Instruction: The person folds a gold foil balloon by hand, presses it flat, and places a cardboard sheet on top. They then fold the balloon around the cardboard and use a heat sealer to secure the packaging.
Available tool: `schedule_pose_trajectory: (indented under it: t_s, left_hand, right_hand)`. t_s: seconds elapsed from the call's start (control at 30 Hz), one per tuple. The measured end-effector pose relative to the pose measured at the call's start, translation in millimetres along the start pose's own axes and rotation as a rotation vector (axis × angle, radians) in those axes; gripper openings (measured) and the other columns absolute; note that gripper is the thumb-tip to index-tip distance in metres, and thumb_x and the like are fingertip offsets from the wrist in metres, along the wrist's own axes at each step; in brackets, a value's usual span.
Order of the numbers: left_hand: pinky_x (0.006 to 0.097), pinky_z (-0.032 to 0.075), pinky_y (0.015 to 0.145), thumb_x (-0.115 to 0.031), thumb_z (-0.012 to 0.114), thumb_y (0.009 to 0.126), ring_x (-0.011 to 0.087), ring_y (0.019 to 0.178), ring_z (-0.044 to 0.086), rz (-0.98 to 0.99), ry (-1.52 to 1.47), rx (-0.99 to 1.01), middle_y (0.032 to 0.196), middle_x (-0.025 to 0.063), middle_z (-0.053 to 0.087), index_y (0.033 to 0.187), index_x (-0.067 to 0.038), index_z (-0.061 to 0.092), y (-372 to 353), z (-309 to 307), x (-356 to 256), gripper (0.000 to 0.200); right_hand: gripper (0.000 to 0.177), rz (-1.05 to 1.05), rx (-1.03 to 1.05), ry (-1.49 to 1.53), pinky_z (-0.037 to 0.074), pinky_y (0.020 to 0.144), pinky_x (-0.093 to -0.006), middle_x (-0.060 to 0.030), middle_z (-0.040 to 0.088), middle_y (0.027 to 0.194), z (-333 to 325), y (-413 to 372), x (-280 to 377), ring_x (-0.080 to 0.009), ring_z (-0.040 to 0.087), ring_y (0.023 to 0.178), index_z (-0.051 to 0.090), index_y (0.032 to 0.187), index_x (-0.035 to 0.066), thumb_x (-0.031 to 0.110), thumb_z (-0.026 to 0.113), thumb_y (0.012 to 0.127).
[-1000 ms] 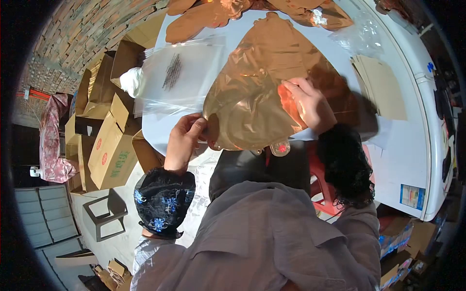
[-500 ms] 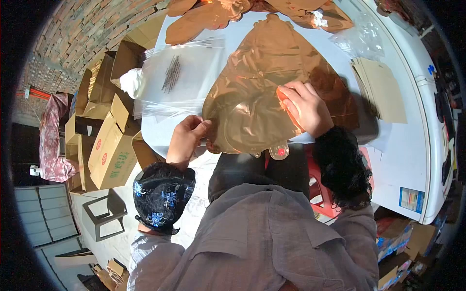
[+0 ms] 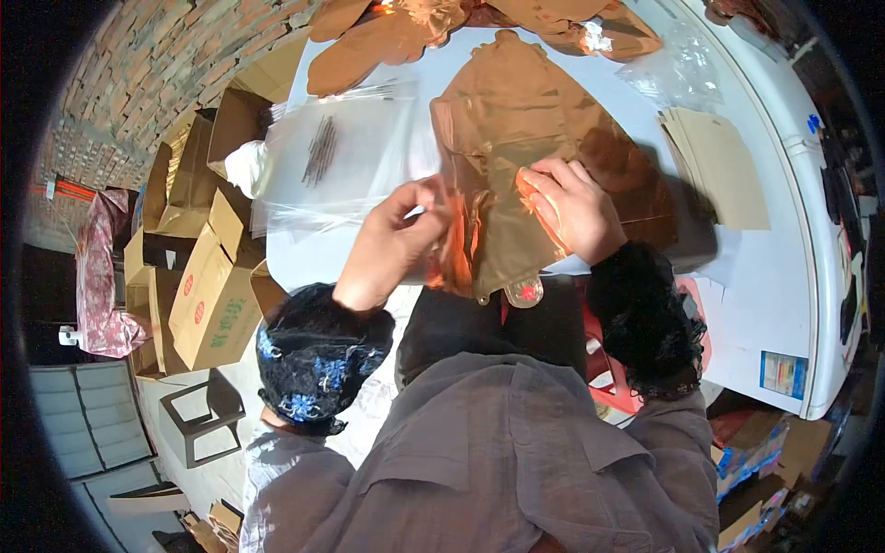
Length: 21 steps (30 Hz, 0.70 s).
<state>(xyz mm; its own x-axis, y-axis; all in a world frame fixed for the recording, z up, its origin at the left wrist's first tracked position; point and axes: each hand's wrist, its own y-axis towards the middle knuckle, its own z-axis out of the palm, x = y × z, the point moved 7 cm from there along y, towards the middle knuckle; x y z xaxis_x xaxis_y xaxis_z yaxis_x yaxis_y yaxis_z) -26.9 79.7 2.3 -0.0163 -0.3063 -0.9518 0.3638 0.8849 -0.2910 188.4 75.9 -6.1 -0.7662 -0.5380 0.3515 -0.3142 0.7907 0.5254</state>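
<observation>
A flat copper-coloured foil balloon (image 3: 530, 120) lies on the white table in front of me, its near end at the table edge. My left hand (image 3: 401, 235) pinches the balloon's left side, which is turned up and folded inward. On the near right part of the balloon rests my right hand (image 3: 579, 207), its fingers closed on a raised orange-looking fold of the foil. A small clear tab with a red mark (image 3: 525, 292) sticks out below the balloon's near edge, over my lap.
Clear plastic bags (image 3: 336, 152) lie left of the balloon. More copper foil balloons (image 3: 369, 55) are at the far side. Brown paper envelopes (image 3: 714, 170) and crumpled clear plastic (image 3: 678, 74) lie to the right. Cardboard boxes (image 3: 217, 290) and a grey stool (image 3: 203, 419) stand at the left.
My left hand has moved right and up, lifting the balloon's left edge inward over the foil. My right hand stays in nearly the same place, closed on its fold.
</observation>
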Motion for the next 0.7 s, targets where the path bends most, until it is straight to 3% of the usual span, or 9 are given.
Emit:
schedule_pose_trajectory:
  t_s: [0.03,0.23,0.27,0.4,0.57,0.7]
  left_hand:
    - [0.0229,0.044,0.079,-0.007,0.06,0.092,0.0059,0.084,0.052,0.159,0.036,0.057,0.09,-0.0037,0.058,0.088,-0.007,0.054,10,9,-2,0.007]
    - [0.025,0.043,0.078,-0.011,0.063,0.089,0.0088,0.082,0.054,0.086,0.148,0.249,0.089,0.0027,0.057,0.089,-0.004,0.057,34,61,2,0.009]
    - [0.0262,0.043,0.077,-0.01,0.063,0.087,0.0119,0.082,0.054,0.192,0.212,0.229,0.089,0.0059,0.055,0.089,-0.002,0.058,35,69,-4,0.01]
    - [0.0312,0.044,0.076,-0.012,0.065,0.084,0.0201,0.086,0.051,0.243,0.314,0.227,0.09,0.0095,0.048,0.089,-0.002,0.059,50,83,8,0.013]
    - [0.0339,0.043,0.077,-0.014,0.066,0.083,0.0235,0.088,0.051,0.246,0.414,0.21,0.088,0.0107,0.052,0.085,-0.003,0.059,57,86,13,0.013]
    - [0.0357,0.043,0.078,-0.018,0.068,0.083,0.0252,0.089,0.051,0.253,0.453,0.196,0.087,0.0107,0.055,0.086,-0.004,0.059,61,85,18,0.017]
  right_hand:
    - [0.028,0.002,-0.006,0.002,0.051,0.081,-0.0361,-0.0087,0.06,0.104,0,0,0,-0.0278,0.058,0.093,0.064,0.107,0.004,0.005,0.068,0.08]
    - [0.029,0.025,0.057,-0.097,0.051,0.082,-0.0367,-0.0105,0.058,0.107,1,-2,-2,-0.0294,0.057,0.1,0.064,0.102,0.001,0.003,0.064,0.073]
    - [0.03,0.039,0.096,-0.129,0.051,0.082,-0.0368,-0.0109,0.058,0.108,2,-4,-4,-0.0297,0.056,0.101,0.063,0.102,0.0,0.003,0.063,0.072]
    - [0.034,0.021,0.066,-0.099,0.049,0.084,-0.0401,-0.0136,0.056,0.115,14,-12,-19,-0.035,0.053,0.099,0.062,0.108,0.003,0.009,0.065,0.074]
    - [0.029,0.032,0.083,-0.085,0.052,0.084,-0.0384,-0.0174,0.056,0.117,8,-8,-12,-0.0316,0.055,0.103,0.065,0.097,-0.004,0.008,0.063,0.07]
    - [0.03,0.045,0.06,-0.097,0.051,0.085,-0.0388,-0.0156,0.057,0.117,8,-9,-12,-0.0319,0.055,0.104,0.063,0.103,-0.003,0.01,0.06,0.075]
